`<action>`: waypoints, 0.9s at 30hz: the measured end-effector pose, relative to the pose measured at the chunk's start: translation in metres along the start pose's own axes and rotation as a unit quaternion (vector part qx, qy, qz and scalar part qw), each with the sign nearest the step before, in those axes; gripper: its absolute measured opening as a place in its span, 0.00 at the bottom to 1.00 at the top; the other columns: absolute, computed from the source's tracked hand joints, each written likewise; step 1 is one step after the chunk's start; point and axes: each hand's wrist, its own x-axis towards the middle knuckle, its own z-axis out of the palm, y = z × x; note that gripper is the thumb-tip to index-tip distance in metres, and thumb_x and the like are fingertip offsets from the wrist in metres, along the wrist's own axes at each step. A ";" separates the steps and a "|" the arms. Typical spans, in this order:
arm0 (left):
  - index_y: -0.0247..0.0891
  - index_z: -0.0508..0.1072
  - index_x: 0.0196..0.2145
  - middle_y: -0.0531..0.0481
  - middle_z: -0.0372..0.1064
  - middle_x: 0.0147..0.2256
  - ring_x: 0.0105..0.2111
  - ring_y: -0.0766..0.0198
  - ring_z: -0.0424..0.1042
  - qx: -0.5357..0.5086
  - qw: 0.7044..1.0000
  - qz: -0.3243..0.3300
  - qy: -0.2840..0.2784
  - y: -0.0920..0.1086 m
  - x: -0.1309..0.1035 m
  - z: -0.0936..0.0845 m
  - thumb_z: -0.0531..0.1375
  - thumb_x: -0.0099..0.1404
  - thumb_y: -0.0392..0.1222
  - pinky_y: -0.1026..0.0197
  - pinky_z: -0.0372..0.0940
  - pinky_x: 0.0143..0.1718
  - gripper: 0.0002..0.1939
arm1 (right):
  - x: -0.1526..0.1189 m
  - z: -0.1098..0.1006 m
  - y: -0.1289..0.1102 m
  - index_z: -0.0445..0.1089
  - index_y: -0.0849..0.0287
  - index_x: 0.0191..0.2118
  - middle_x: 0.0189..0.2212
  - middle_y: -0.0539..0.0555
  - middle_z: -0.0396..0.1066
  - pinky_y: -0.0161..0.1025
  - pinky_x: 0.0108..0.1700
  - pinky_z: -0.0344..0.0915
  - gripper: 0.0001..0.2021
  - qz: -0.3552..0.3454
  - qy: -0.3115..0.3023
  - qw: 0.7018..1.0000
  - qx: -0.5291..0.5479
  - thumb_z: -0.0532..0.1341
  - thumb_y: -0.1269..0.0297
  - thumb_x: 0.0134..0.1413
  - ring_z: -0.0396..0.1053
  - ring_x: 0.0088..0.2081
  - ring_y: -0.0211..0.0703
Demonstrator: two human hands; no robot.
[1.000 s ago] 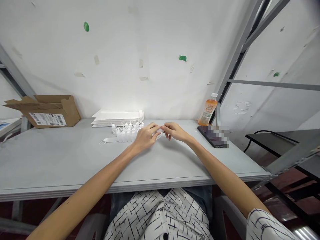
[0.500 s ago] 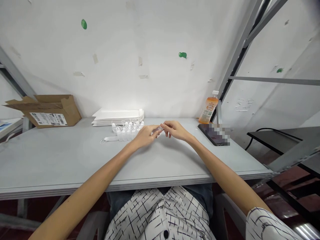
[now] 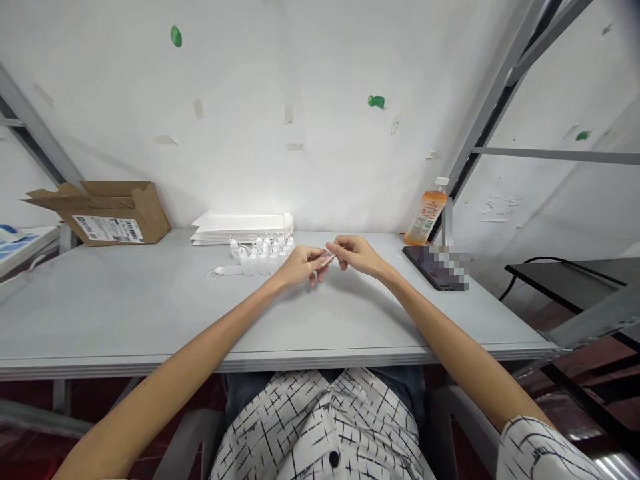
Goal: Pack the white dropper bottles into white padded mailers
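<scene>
Over the middle of the table, both my hands meet at a small, clear, pale piece [image 3: 326, 259] that is too small to name. My left hand [image 3: 302, 265] is closed, pinching it between thumb and fingers. The thumb and forefinger of my right hand [image 3: 354, 255] pinch at its upper right end, and the fingers hide part of it. Left of my left hand stands a group of small whitish bottles [image 3: 257, 262] with white caps and thin loops of string. A flat white strip [image 3: 226, 271] with a string lies beside them.
Behind the bottles lies a stack of white sheets or envelopes [image 3: 240, 229]. An open cardboard box [image 3: 117, 213] stands at the back left of the grey table [image 3: 150, 313]. An orange drink bottle [image 3: 426, 217] and a black phone [image 3: 430, 267] are at the right.
My hands have tilted a little, and more of the small clear piece shows between them. The left fingers have spread slightly lower. The whole view has shifted slightly.
</scene>
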 end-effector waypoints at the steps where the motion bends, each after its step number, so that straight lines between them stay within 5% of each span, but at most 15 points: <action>1: 0.35 0.70 0.27 0.50 0.67 0.24 0.19 0.68 0.68 -0.021 1.000 -0.002 -0.010 0.001 0.000 0.000 0.57 0.66 0.58 0.64 0.65 0.18 0.22 | 0.000 0.000 0.000 0.63 0.59 0.24 0.17 0.48 0.65 0.33 0.26 0.59 0.27 -0.003 -0.004 1.000 0.004 0.59 0.37 0.56 0.66 0.20 0.36; 6: 0.35 0.69 0.25 0.53 0.65 0.21 0.18 0.70 0.66 -0.024 0.999 0.021 -0.009 0.007 -0.002 -0.002 0.60 0.65 0.60 0.66 0.65 0.19 0.24 | -0.002 0.001 -0.004 0.63 0.59 0.23 0.17 0.50 0.67 0.33 0.25 0.60 0.28 -0.005 -0.012 1.000 -0.019 0.56 0.36 0.58 0.68 0.19 0.36; 13: 0.34 0.70 0.24 0.54 0.63 0.20 0.18 0.72 0.64 0.032 0.999 0.008 0.028 0.005 -0.003 0.000 0.60 0.65 0.52 0.68 0.62 0.19 0.19 | -0.004 0.007 -0.007 0.61 0.59 0.20 0.09 0.45 0.57 0.33 0.21 0.55 0.30 0.048 -0.006 0.998 -0.027 0.54 0.37 0.59 0.62 0.12 0.35; 21: 0.34 0.70 0.26 0.52 0.66 0.21 0.17 0.68 0.68 -0.045 0.999 -0.016 0.011 0.003 -0.001 -0.002 0.62 0.62 0.54 0.66 0.66 0.18 0.19 | 0.000 -0.002 -0.001 0.62 0.59 0.22 0.16 0.49 0.65 0.34 0.26 0.62 0.27 0.004 -0.022 0.999 0.046 0.58 0.39 0.57 0.66 0.19 0.36; 27: 0.34 0.73 0.29 0.53 0.66 0.20 0.16 0.70 0.68 0.022 1.000 -0.010 0.016 -0.004 -0.004 0.000 0.58 0.66 0.50 0.67 0.64 0.20 0.17 | 0.001 0.004 0.004 0.59 0.58 0.20 0.14 0.47 0.60 0.33 0.28 0.58 0.26 -0.009 -0.011 0.998 -0.057 0.54 0.43 0.62 0.64 0.19 0.35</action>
